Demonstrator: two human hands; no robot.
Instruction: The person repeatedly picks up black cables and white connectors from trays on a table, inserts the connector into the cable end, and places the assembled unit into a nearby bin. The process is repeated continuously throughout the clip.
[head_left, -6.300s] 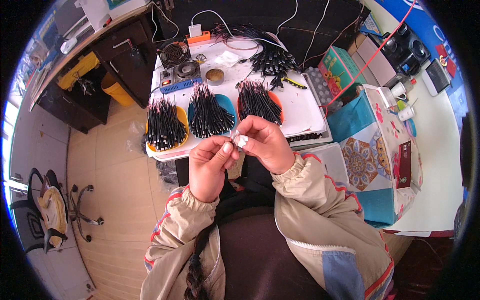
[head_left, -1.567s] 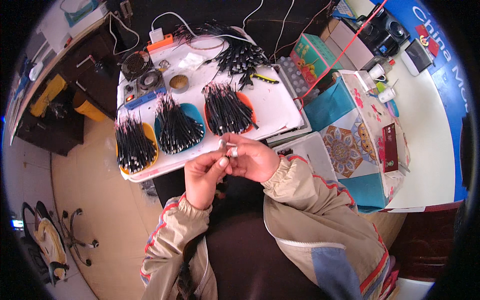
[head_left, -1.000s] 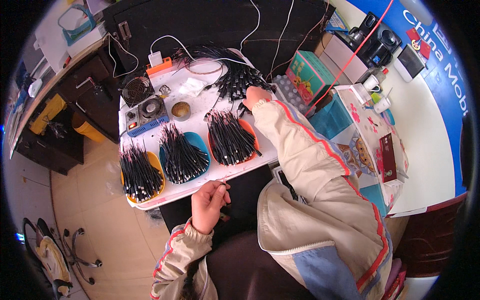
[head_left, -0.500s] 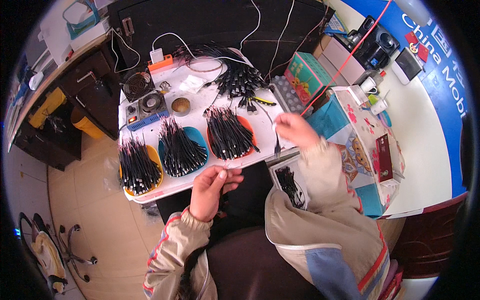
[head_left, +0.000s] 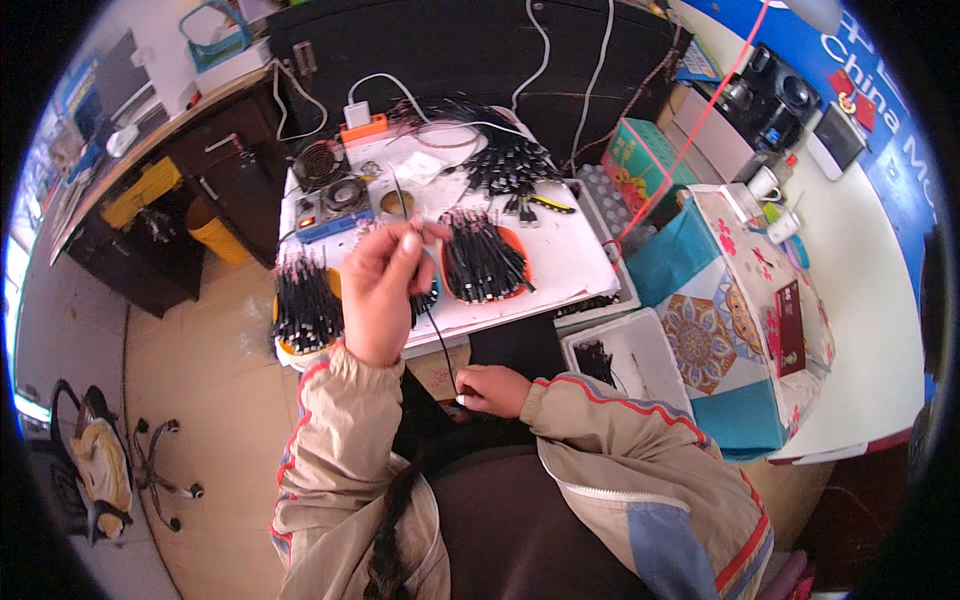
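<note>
The left hand [head_left: 383,285] pinches a black cable [head_left: 440,335] that runs past the surface's [head_left: 575,250] near edge to the gripping right hand [head_left: 493,389]. Bare room lies right of the orange tray [head_left: 517,242]; a blue panel [head_left: 905,195] bears white lettering.

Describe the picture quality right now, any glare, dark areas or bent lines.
In the head view, glare burns out a strip at the far left edge; the white counter bows along the right rim, and the corners are black; the dark brown top shows little detail; the black cable between the left hand and right hand looks too thin to judge focus.
</note>
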